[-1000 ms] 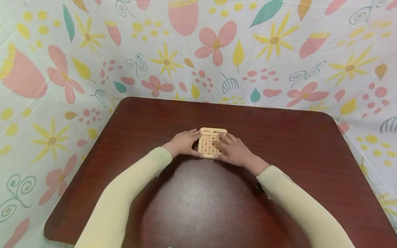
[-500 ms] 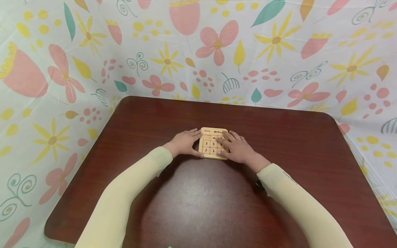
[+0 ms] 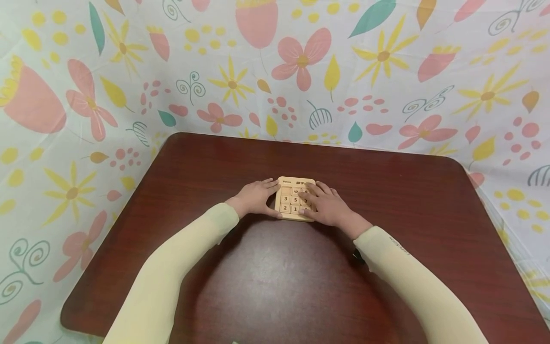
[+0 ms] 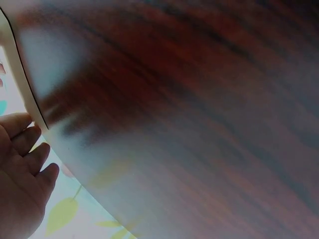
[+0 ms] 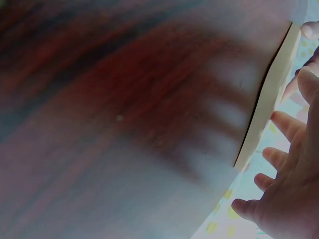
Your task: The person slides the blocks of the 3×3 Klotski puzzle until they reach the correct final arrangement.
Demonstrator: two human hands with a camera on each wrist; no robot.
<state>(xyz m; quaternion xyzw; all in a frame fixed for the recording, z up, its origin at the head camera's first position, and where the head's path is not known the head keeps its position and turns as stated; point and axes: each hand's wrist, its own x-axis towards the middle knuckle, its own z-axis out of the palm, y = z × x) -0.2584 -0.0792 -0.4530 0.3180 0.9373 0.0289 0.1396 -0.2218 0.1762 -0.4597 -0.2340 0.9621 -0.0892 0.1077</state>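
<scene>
A wooden number sliding puzzle (image 3: 290,209) lies flat on the table in the head view. Its top-left cell is a gap; tiles 3, 5, 2 and 1 read plainly. My left hand (image 3: 254,198) holds its left side, fingertips by the upper corner and thumb at the lower one. Over the right column spreads my right hand (image 3: 328,207), its fingers extended and touching the tiles, partly covering the 7 and hiding the lower-right tile. The left wrist view has my left fingers by the frame's edge. From the right wrist, the puzzle's pale side (image 5: 269,99) shows beside my fingers.
The dark red-brown wooden table (image 3: 275,286) has rounded corners and a glossy light patch at its front. Behind and left of it hangs a white cloth (image 3: 266,95) printed with flowers and leaves. Pale yellow sleeves cover both forearms.
Over the last second my right hand has shifted slightly right, uncovering more of the 5 tile and covering the lower-right one. My left hand stays in place; the tile layout looks the same.
</scene>
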